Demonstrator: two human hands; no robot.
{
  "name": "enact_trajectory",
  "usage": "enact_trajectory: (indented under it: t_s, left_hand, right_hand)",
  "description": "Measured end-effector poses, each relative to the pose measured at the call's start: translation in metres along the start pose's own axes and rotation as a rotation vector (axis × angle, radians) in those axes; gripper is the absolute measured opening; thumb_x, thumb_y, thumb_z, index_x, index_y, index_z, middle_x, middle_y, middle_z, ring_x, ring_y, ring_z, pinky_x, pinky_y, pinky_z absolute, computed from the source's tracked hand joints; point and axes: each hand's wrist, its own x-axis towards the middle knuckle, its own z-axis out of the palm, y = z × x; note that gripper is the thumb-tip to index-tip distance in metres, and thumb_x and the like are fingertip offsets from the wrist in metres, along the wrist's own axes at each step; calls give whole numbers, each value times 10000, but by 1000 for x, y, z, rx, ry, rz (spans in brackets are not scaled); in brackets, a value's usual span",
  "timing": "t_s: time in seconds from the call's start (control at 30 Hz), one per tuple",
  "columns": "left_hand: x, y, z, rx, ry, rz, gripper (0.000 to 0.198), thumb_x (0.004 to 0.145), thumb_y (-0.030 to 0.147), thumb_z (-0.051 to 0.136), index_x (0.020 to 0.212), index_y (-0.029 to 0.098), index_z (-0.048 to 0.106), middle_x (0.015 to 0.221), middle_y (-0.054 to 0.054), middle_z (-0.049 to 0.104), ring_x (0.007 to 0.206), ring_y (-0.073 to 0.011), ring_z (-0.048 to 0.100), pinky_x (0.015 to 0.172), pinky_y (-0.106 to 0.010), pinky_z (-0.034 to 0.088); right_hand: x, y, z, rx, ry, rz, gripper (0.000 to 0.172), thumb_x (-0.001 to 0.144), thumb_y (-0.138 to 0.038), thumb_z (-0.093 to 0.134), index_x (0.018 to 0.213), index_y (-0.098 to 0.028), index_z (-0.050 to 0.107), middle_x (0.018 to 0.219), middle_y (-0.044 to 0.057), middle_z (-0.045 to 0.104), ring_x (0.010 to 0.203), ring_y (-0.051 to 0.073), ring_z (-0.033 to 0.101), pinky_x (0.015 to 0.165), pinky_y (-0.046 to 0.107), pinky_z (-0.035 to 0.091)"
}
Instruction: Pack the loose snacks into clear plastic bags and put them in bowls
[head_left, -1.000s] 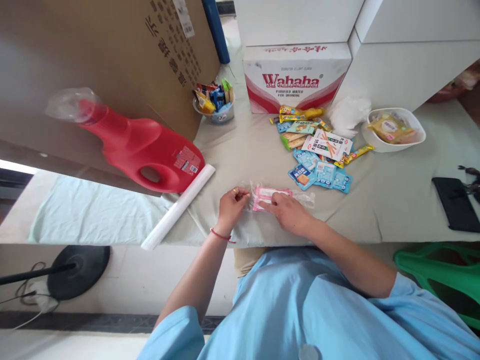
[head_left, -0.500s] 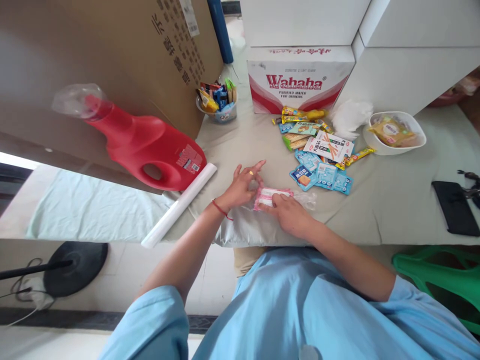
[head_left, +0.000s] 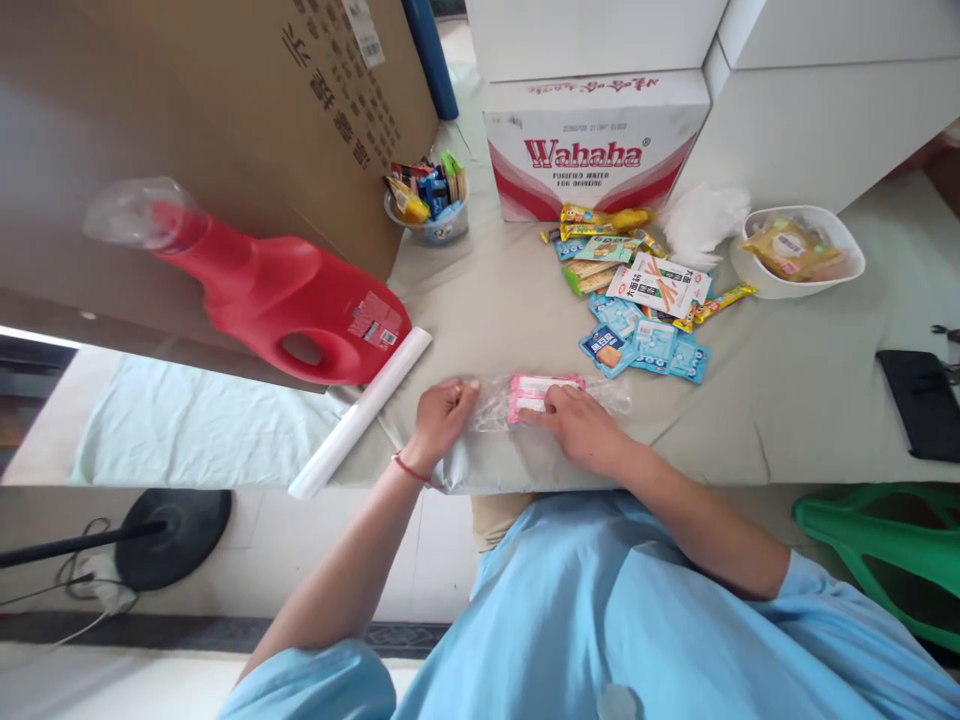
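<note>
Closed in a tight pinch, my left grip (head_left: 448, 415) holds one end of the clear film (head_left: 491, 405), which runs flat to the right. My right grip (head_left: 581, 425) rests on the pink-and-white packet (head_left: 547, 383), forefinger stretched across its lower part; I cannot tell whether those fingers clasp it or only press down. That packet lies on the bench (head_left: 46, 420), near the front edge, between my two hands, with more film showing past its right side.

Pale green cloth (head_left: 750, 400) covers most of the surface under my work. Off to my left, a white roll (head_left: 360, 415) lies slanted over the edge, just beside a red jug (head_left: 300, 300) that leans against the big cardboard box (head_left: 187, 100).

Beyond my right hand, blue sachets (head_left: 652, 345) overlap at the near end of a snack heap, topped by a white packet (head_left: 660, 285) printed with orange sticks. Behind the heap stands the Wahaha carton (head_left: 592, 140). Farther right sit a white bowl (head_left: 795, 288) holding a golden-brown packet (head_left: 787, 245) and, nearer me, a flat black phone (head_left: 919, 400).
</note>
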Motion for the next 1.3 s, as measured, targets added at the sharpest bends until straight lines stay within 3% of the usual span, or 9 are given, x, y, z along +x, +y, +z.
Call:
enact_trajectory:
  t_s: [0.13,0.23,0.37,0.5,0.73,0.83,1.03,1.2,1.3]
  left_hand:
    - [5,9,22,191,203,-69,527,763,526,784,1171,206,691,1331,-172,614,1307,-380,540,1124,-563,425]
    - [4,8,22,194,116,-14,291,755,384,779,989,223,717,1478,-155,544,1521,-430,323,1234,-645,259]
    - [-6,12,9,-24,63,-52,126,803,331,672,779,225,608,1063,-77,686,1101,-275,651,1015,-441,506]
    - [-12,42,11,-213,76,-190,159,853,355,637,782,244,548,676,39,561,646,-163,570,666,-292,477]
    - [-23,96,66,-75,146,71,305,1013,301,447,1080,191,724,1112,-119,694,1079,-245,660,964,-396,539]
    - [-38,98,83,180,137,158,417,1021,286,442,1360,149,643,1356,-187,647,1238,-312,606,1046,-481,496]
    - [-53,93,102,454,104,195,632,961,209,504,1580,99,445,1576,-222,531,1366,-347,547,1106,-488,439]
    - [-54,89,109,474,137,219,677,940,184,510,1609,127,421,1581,-202,544,1358,-341,561,1129,-507,428]
    - [-55,87,112,466,162,234,678,949,179,503,1620,150,412,1575,-189,557,1354,-323,572,1148,-499,420]
  right_hand:
    - [-1,-1,1,-12,12,10,457,1081,-198,432,1464,-339,637,1152,112,591,1027,263,508,884,352,384]
    - [-1,-2,2,-17,5,13,440,1081,-198,439,1437,-333,659,1154,111,592,1044,269,503,876,353,381]
    - [-1,-1,2,-16,7,8,430,1049,-142,464,1374,-294,701,1154,116,597,1020,263,492,879,356,380]
    - [0,-1,5,-2,13,-9,399,1046,-157,471,1327,-286,723,1147,114,599,1022,263,484,888,360,392]
    - [-18,6,20,134,145,-85,421,1009,-124,453,1335,-215,703,1316,149,604,1199,289,500,1041,462,448]
    - [-40,22,24,332,280,-128,404,1007,-141,444,1304,-235,700,1361,130,612,1235,265,545,1068,463,469]
    - [-59,52,25,178,602,479,419,1016,-385,558,1347,-154,672,1280,201,585,1212,351,517,1073,540,438]
    - [-58,56,22,212,566,378,171,958,-300,601,1010,-188,720,1370,190,575,1315,355,468,1128,563,384]
    - [-61,52,16,486,585,358,163,958,-358,583,988,-212,650,1259,146,655,1147,284,609,1000,470,503]
